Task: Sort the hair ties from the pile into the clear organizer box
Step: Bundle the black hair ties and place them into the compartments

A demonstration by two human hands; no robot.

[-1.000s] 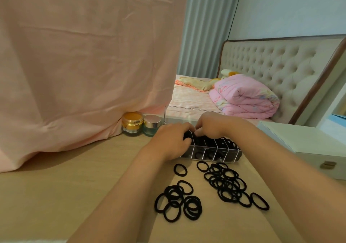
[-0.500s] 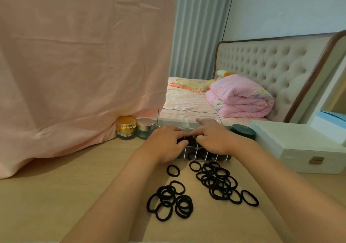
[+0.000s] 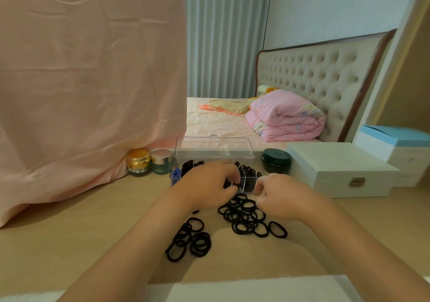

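step: filling compartments | left hand (image 3: 209,185) is reaching into the clear organizer box (image 3: 248,181), grip curled, probably tucking ties down; hold cannot be told | right hand (image 3: 280,197) is curling over the right-side hair ties (image 3: 246,218), pinch unclear | second pile (image 3: 190,241) is lying nearer-left on the surface (image 3: 93,220)

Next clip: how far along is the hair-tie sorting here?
Done: several compartments of the clear plastic organizer box already hold black elastic hair ties. In hand: the left hand curls over the front compartments, the right hand at the box's front edge; whether either holds a tie is hidden. Left: a nearer pile and a farther pile of ties on the wooden table.
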